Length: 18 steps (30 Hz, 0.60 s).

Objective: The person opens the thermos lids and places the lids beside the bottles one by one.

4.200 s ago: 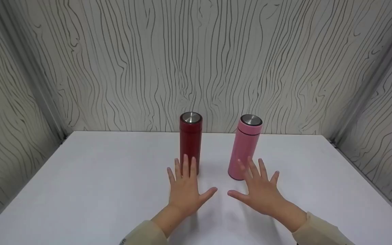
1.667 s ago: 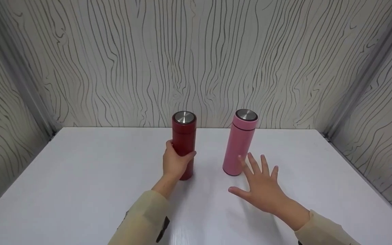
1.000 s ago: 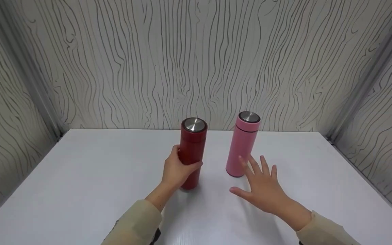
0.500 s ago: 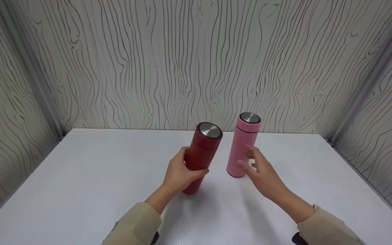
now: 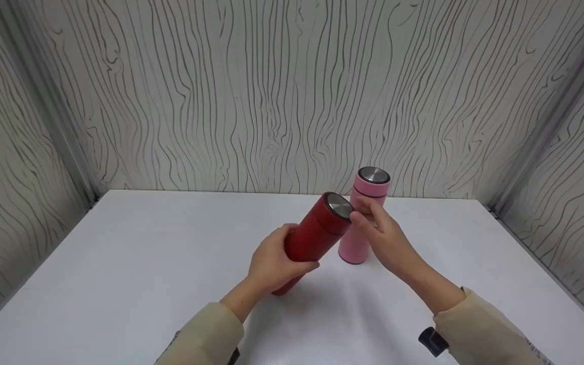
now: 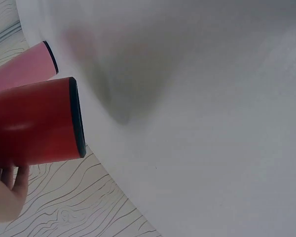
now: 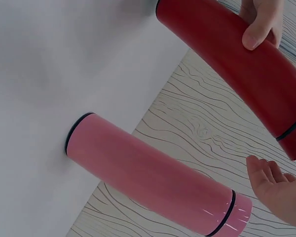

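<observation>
My left hand [image 5: 271, 261] grips a red thermos flask [image 5: 315, 233] around its body, thumb across the near side. The flask leans to the right, its steel-topped lid [image 5: 340, 206] towards my right hand [image 5: 391, 243]. In the left wrist view the dark-rimmed base of the red flask [image 6: 34, 123] hangs above the table. My right hand's fingers are loosely bent beside the lid; the right wrist view shows a gap between the fingertips [image 7: 254, 165] and the red flask [image 7: 237, 59]. A pink thermos flask [image 5: 354, 248] stands upright behind, partly hidden by my right hand.
The white table [image 5: 145, 263] carries both flasks' shadows. A wood-grain patterned panel [image 5: 195, 101] rises at the table's back edge, with similar panels at left and right. A dark band [image 5: 433, 341] shows under the right sleeve.
My left hand took hold of the red flask, lifted it and tilted it rightwards. My right hand, spread flat earlier, rose towards its lid with fingers bending. The pink flask stayed put.
</observation>
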Motion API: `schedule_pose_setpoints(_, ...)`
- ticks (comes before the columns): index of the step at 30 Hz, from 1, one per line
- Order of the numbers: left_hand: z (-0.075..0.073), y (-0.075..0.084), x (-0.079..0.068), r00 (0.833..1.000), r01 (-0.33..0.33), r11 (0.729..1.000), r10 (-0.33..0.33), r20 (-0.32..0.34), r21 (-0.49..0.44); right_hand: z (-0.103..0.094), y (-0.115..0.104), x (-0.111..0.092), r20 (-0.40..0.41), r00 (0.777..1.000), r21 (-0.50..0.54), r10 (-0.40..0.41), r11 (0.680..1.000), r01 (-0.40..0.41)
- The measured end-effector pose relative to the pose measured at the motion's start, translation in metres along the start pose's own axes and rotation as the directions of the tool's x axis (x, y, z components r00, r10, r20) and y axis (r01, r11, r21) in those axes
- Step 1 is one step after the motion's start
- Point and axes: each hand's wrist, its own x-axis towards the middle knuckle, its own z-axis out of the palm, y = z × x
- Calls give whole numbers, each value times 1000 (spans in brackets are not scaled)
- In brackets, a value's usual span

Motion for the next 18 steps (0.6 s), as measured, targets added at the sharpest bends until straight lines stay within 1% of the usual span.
schedule_pose_setpoints(2,1,2,-1,1000,-8,1000,8,0,14,0,-4,2,8,1000,0,-8,1000,8)
schedule_pose_setpoints(6,4,5,-3,1000,-11,1000,12,-11,21,0,-11,6,2,1000,-38,-19,999,19)
schedule_pose_setpoints(10,7,9,-4,1000,-13,1000,14,-22,21,-1,-16,10,-32,999,-91,0,996,-2)
schedule_pose_setpoints(14,8,12,-4,999,-34,999,35,-16,29,-1,-19,12,-63,998,-134,21,991,-29)
schedule_pose_setpoints(18,8,13,-5,999,-43,998,43,-10,45,-1,-21,13,-77,997,-158,17,987,-29)
